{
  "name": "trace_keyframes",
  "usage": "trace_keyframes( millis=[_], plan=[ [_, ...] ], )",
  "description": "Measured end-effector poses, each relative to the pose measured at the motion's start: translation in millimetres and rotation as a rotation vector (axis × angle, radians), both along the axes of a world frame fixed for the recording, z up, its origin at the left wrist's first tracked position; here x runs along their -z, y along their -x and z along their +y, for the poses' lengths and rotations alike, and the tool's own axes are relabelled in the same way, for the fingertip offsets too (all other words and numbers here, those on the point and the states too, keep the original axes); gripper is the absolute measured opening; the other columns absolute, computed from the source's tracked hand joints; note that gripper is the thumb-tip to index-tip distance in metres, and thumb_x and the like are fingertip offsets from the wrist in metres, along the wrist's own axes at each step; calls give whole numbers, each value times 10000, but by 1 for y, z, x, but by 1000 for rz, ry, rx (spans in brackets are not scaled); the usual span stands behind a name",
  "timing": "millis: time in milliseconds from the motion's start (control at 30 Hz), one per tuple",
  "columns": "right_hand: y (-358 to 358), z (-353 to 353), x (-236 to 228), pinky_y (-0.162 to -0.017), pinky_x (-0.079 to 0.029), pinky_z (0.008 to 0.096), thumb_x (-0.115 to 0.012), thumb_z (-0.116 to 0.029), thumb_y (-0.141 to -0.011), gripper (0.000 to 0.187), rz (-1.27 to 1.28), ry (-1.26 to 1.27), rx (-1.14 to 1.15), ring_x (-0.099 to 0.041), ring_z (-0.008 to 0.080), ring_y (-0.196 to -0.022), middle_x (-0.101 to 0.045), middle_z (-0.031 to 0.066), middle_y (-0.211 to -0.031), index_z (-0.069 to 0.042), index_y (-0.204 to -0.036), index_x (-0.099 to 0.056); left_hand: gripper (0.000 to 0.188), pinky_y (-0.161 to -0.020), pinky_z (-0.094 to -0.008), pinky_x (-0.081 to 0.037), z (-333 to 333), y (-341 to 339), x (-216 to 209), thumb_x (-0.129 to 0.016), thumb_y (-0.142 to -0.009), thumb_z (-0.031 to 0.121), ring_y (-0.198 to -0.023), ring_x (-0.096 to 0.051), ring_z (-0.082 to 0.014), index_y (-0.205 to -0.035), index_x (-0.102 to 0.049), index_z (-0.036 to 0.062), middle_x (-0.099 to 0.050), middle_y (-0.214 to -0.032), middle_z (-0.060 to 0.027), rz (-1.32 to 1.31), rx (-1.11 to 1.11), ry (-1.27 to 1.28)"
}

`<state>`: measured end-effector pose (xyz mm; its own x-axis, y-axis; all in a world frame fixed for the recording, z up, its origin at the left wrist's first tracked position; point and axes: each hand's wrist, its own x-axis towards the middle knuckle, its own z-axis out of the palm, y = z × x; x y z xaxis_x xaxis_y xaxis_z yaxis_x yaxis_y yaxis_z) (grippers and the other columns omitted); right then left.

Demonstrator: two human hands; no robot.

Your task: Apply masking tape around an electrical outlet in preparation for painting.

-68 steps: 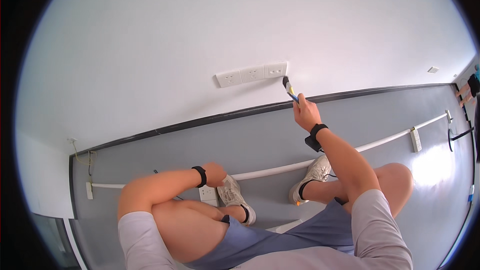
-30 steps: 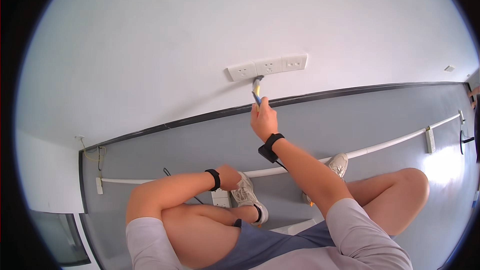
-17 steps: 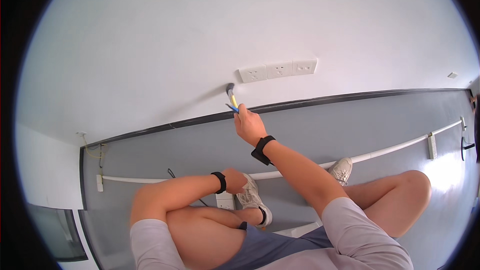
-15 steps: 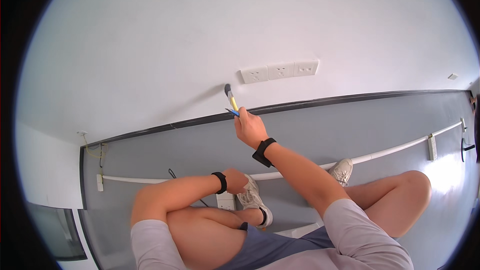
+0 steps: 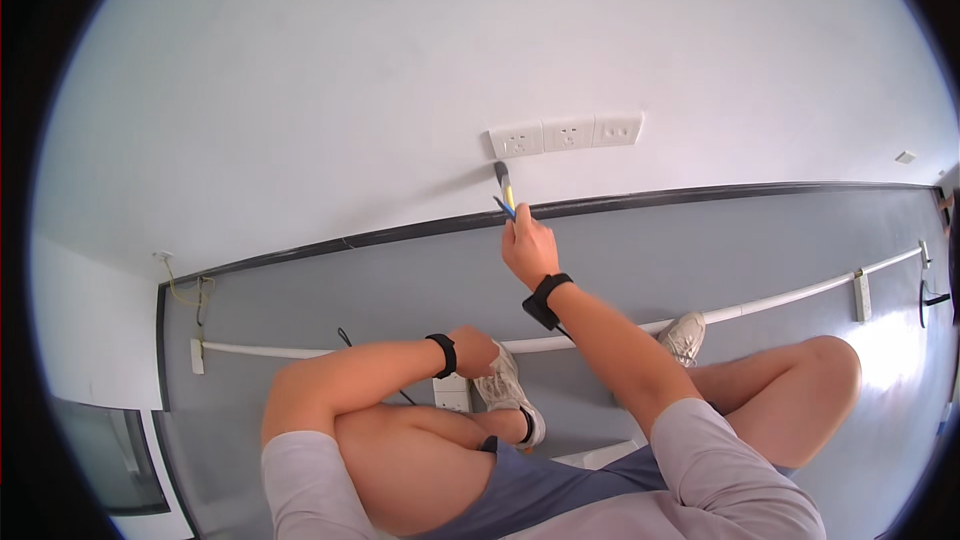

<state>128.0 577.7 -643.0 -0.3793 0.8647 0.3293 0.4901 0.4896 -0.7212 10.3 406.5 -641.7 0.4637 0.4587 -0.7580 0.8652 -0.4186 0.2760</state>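
Observation:
My right hand (image 5: 531, 248) is closed round a brush (image 5: 506, 186) with dark bristles and a yellow handle, together with a thin blue tool (image 5: 506, 208) whose dark tip sticks out beside it. The brush head stands at the wall, just under the lower left corner of a row of white wall sockets (image 5: 568, 134); whether it touches cannot be made out. Near my left shoe (image 5: 505, 380), my left hand (image 5: 472, 352) hangs low with the forearm across my thigh. Its fingers are mostly hidden.
A dark skirting strip (image 5: 640, 203) runs along the foot of the white wall (image 5: 300, 70). Across the grey floor (image 5: 400, 280) lies a long white cable duct (image 5: 270, 351), with a white socket box (image 5: 452, 393) by my left shoe. Yellow wires (image 5: 185, 298) stick out at the left.
My right hand has moved right with the brush and blue tool, bringing the bristles close under the left socket. My left hand has shifted slightly up and right.

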Motion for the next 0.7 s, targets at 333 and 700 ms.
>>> trace_keyframes(
  millis=[333,700],
  plan=[
    [7,-4,-47,-583,-521,537,-642,-103,-1010,210,135,-111,-142,-651,449,-677,-651,203,-802,-21,-978,-452,474,-887,-536,-582,-5,7,8,-669,-1005,465,-967,-746,-445,-1013,-781,5,-782,-1017,-238,-37,-24,-14],
    [-21,-4,-83,-568,-494,513,-655,-105,-983,118,146,2,-166,-632,474,-615,-653,207,-680,-24,-1012,-574,486,-894,-544,-580,-6,13,17,-655,-1012,485,-975,-742,-457,-1051,-780,17,-779,-1026,-244,-63,-24,33]
  ],
)
